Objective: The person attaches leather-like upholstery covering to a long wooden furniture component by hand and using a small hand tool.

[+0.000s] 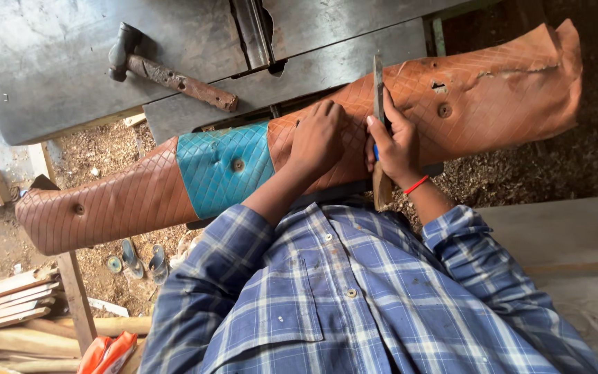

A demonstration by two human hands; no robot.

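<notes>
Pressing down on a long quilted leatherette cushion panel [140, 197], the person leans over it from my side of the room. The left hand [318, 138] lies with fingers curled and knuckles up on the brown cover, bearing on it rather than gripping; nothing is held in it. The right hand [397, 145], with a red thread at the wrist, is wrapped tight around a chisel [379, 104]: its flat metal blade stands up past the fingers against the cover, and the wooden handle shows below the palm.

The panel lies across the edge of a grey steel machine table [50, 69], its brown ends sticking out both sides and a teal band [223, 166] in the middle. I'd judge it awkward more than heavy: stiff along its length from whatever board sits inside, but soft and padded on top. The skin is already torn near the far right end, so it looks easy to rip further. The surface seems smooth and a bit slippery, so a flat, spread palm near the working spot holds it better than a pinch.

A rusty hammer [167, 69] rests on the table beyond, and sawdust covers the floor.
</notes>
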